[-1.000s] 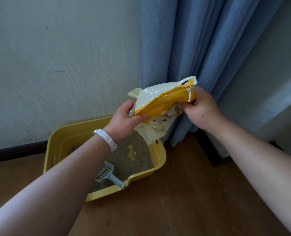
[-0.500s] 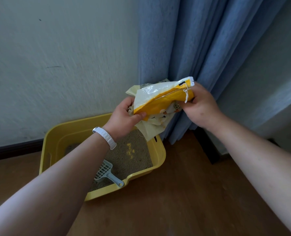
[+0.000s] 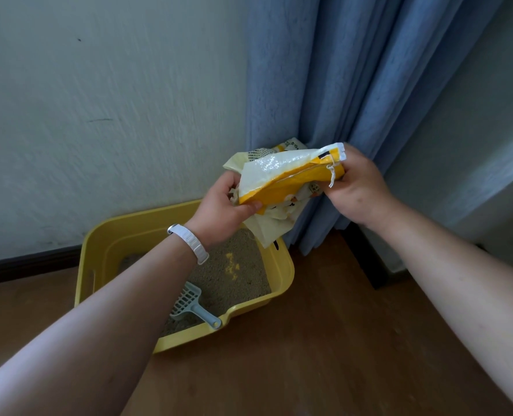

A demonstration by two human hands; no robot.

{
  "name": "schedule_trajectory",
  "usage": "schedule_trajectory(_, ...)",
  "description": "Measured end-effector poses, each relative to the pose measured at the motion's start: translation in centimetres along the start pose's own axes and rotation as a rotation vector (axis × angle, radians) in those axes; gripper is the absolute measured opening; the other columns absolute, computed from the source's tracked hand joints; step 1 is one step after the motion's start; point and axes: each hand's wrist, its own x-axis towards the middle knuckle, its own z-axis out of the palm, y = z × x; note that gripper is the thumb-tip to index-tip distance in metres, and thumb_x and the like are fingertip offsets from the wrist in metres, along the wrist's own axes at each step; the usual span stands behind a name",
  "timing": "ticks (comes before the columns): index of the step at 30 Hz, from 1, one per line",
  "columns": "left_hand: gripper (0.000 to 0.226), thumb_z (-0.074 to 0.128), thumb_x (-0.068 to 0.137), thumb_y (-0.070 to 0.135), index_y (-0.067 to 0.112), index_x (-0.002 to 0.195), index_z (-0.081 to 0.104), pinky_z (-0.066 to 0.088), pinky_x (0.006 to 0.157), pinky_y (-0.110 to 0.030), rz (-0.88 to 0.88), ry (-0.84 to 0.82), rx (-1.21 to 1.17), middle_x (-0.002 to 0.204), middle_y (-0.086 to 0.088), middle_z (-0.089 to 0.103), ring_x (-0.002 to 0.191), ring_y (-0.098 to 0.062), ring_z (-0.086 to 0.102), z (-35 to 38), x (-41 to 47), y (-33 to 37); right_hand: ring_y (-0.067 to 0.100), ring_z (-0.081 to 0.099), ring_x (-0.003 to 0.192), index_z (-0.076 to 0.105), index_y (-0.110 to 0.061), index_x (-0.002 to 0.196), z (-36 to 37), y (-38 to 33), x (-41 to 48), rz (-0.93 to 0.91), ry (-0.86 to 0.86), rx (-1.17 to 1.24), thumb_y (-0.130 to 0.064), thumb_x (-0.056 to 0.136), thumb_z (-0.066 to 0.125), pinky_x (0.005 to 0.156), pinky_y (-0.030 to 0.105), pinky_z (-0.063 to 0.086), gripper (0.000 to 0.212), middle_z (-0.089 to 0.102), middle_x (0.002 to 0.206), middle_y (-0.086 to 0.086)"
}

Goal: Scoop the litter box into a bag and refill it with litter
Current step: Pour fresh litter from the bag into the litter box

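Note:
A yellow and white litter bag (image 3: 282,181) hangs folded and crumpled above the far right corner of the yellow litter box (image 3: 282,280). My left hand (image 3: 222,205) grips its lower left edge and my right hand (image 3: 360,187) grips its upper right corner. The box holds grey-brown litter (image 3: 228,283) with a small patch of yellow grains (image 3: 231,265). A pale blue slotted scoop (image 3: 193,304) lies in the box, its handle resting on the near rim.
The box stands on a brown wooden floor (image 3: 324,355) against a white wall (image 3: 99,115). A blue curtain (image 3: 339,85) hangs just right of it, behind the bag. A dark baseboard (image 3: 24,262) runs along the wall.
Both hands and the bag have stayed in nearly the same place. The bag's top has tilted slightly, showing more of its printed back side.

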Motion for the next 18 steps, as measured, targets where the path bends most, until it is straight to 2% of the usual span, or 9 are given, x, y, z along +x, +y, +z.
schedule_trajectory(3, 0.037, 0.073, 0.084, 0.017, 0.018, 0.114, 0.052, 0.057, 0.081, -0.038, -0.025, -0.003, 0.018, 0.11, 0.001, 0.062, 0.099, -0.017, 0.062, 0.0, -0.2, 0.2, 0.019, 0.06, 0.09, 0.064, -0.003, 0.089, -0.2, -0.1, 0.1, 0.022, -0.024, -0.011, 0.0, 0.08, 0.065, 0.076, 0.036, 0.053, 0.01, 0.063, 0.095, 0.006)
schedule_trajectory(4, 0.037, 0.073, 0.084, 0.017, 0.019, 0.115, 0.051, 0.057, 0.081, -0.037, -0.032, 0.0, 0.015, 0.109, 0.002, 0.062, 0.098, -0.016, 0.062, 0.0, -0.2, 0.2, 0.018, 0.06, 0.088, 0.065, -0.005, 0.089, -0.3, -0.3, 0.1, 0.031, -0.025, 0.009, -0.002, 0.081, 0.065, 0.074, 0.034, 0.053, 0.009, 0.062, 0.094, 0.005)
schedule_trajectory(7, 0.039, 0.072, 0.085, 0.017, 0.022, 0.117, 0.051, 0.056, 0.078, -0.03, -0.047, 0.002, -0.01, 0.107, 0.004, 0.061, 0.097, -0.014, 0.062, 0.0, -0.4, 0.4, 0.007, 0.057, 0.076, 0.065, -0.015, 0.084, -0.6, -1.1, 0.2, 0.052, 0.015, 0.07, -0.009, 0.084, 0.067, 0.066, 0.015, 0.046, 0.006, 0.062, 0.086, 0.0)
schedule_trajectory(9, 0.043, 0.072, 0.085, 0.018, 0.022, 0.121, 0.05, 0.055, 0.08, -0.031, -0.052, -0.004, -0.016, 0.11, 0.004, 0.061, 0.099, -0.014, 0.062, 0.1, -0.5, 0.5, 0.001, 0.053, 0.07, 0.063, -0.016, 0.083, -0.7, -1.4, 0.4, 0.054, 0.019, 0.076, -0.013, 0.087, 0.067, 0.062, 0.008, 0.042, 0.006, 0.06, 0.081, -0.004)
schedule_trajectory(13, 0.042, 0.072, 0.085, 0.017, 0.022, 0.12, 0.051, 0.056, 0.086, -0.038, -0.06, -0.008, -0.019, 0.111, 0.001, 0.062, 0.1, -0.016, 0.062, 0.3, -0.9, 0.5, 0.0, 0.051, 0.063, 0.062, -0.012, 0.082, -0.7, -1.4, 0.7, 0.073, 0.023, 0.064, -0.016, 0.089, 0.066, 0.056, 0.008, 0.039, 0.009, 0.054, 0.072, -0.007)
schedule_trajectory(18, 0.045, 0.073, 0.083, 0.018, 0.024, 0.122, 0.052, 0.053, 0.091, -0.048, -0.071, -0.017, -0.043, 0.115, 0.001, 0.062, 0.104, -0.018, 0.062, 0.4, -0.9, -0.1, -0.001, 0.052, 0.065, 0.061, -0.016, 0.082, -0.7, -1.7, 0.8, 0.071, -0.002, 0.083, -0.017, 0.089, 0.067, 0.057, 0.008, 0.04, 0.009, 0.056, 0.073, -0.008)
